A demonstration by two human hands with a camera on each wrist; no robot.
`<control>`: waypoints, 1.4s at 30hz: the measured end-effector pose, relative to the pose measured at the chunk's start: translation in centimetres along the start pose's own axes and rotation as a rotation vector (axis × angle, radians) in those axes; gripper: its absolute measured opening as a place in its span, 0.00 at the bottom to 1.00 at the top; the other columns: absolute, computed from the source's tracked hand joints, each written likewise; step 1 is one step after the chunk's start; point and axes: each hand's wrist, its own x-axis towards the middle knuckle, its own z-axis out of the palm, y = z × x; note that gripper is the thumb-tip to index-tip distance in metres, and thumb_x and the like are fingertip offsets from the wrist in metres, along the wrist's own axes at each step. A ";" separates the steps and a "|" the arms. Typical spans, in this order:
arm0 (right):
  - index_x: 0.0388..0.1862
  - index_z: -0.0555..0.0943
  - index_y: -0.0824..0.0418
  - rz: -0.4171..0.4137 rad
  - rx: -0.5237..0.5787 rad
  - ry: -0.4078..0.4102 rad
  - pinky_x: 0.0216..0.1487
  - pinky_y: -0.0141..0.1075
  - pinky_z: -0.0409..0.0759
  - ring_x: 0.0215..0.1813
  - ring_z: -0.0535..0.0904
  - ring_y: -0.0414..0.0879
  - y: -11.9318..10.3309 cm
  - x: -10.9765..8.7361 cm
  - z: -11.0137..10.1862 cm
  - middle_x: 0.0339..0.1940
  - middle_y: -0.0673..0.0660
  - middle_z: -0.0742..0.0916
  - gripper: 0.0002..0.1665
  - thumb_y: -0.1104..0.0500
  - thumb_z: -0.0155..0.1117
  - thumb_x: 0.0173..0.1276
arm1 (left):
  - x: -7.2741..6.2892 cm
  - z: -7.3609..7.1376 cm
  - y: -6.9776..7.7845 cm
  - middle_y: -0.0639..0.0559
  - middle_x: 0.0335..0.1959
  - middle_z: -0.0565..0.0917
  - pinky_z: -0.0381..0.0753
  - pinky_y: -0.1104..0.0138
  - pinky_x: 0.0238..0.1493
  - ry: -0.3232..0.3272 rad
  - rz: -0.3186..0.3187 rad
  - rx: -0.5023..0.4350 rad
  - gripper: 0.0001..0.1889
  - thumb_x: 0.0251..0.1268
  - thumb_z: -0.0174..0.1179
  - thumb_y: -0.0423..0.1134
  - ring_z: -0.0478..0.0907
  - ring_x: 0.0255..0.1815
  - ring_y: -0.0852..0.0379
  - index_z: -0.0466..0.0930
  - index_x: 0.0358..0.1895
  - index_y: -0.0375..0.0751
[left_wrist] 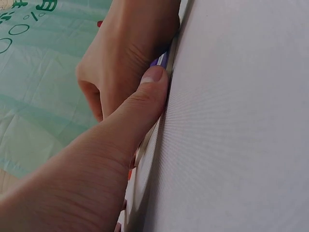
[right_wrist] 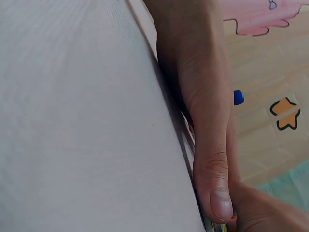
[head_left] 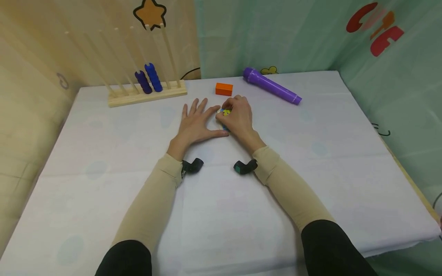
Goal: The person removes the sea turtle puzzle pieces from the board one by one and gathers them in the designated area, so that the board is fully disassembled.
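A small flat piece (head_left: 226, 112) with a yellow cartoon figure on blue and white lies between the two hands in the head view, mostly covered. My right hand (head_left: 238, 115) comes over it from the right with curled fingers, thumb and forefinger pinching at it. My left hand (head_left: 195, 124) lies palm down with fingers spread, forefinger and thumb tips at the piece's left side. The left wrist view shows the left thumb (left_wrist: 154, 75) low by the table, close to the right hand (left_wrist: 125, 58). In the right wrist view, the left hand (right_wrist: 203, 96) hides most of the piece.
Just beyond the hands sits an orange block (head_left: 224, 89). A purple toy microphone (head_left: 271, 85) lies at the back right. At the back left stands a wooden peg rack (head_left: 148, 96), with dark blue beads (head_left: 143, 82) and blue beads (head_left: 153, 77) on two pegs. Curtains hang behind the white-covered table (head_left: 214, 214).
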 end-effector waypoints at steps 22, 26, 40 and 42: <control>0.51 0.87 0.60 0.048 0.412 -0.014 0.45 0.28 0.81 0.44 0.83 0.47 1.8 0.2 -1.7 0.46 0.57 0.91 0.11 0.61 0.72 0.73 | 0.0 0.0 0.3 0.46 0.89 0.44 0.25 0.38 0.84 -0.014 -0.027 0.008 0.55 0.53 0.60 0.83 0.32 0.89 0.40 0.56 0.84 0.69; 0.53 0.87 0.59 0.144 0.439 -0.010 0.52 0.30 0.82 0.47 0.83 0.46 2.7 0.2 -3.4 0.49 0.56 0.90 0.11 0.59 0.71 0.75 | 0.0 0.0 0.4 0.46 0.89 0.43 0.24 0.39 0.84 -0.019 -0.030 0.011 0.55 0.53 0.60 0.83 0.31 0.89 0.40 0.55 0.85 0.68; 0.53 0.88 0.61 0.291 0.343 0.085 0.48 0.28 0.78 0.46 0.81 0.44 7.6 -0.5 -6.1 0.48 0.58 0.89 0.11 0.59 0.70 0.76 | 0.1 0.0 0.5 0.47 0.90 0.42 0.23 0.39 0.84 -0.034 -0.025 0.011 0.56 0.54 0.60 0.83 0.30 0.89 0.40 0.54 0.85 0.68; 0.53 0.88 0.62 0.275 0.314 0.083 0.47 0.28 0.78 0.46 0.81 0.45 7.8 -0.5 -6.0 0.48 0.59 0.89 0.12 0.59 0.70 0.75 | 0.1 -0.1 0.5 0.47 0.90 0.42 0.23 0.39 0.84 -0.034 -0.025 0.010 0.56 0.54 0.61 0.82 0.30 0.89 0.40 0.54 0.85 0.68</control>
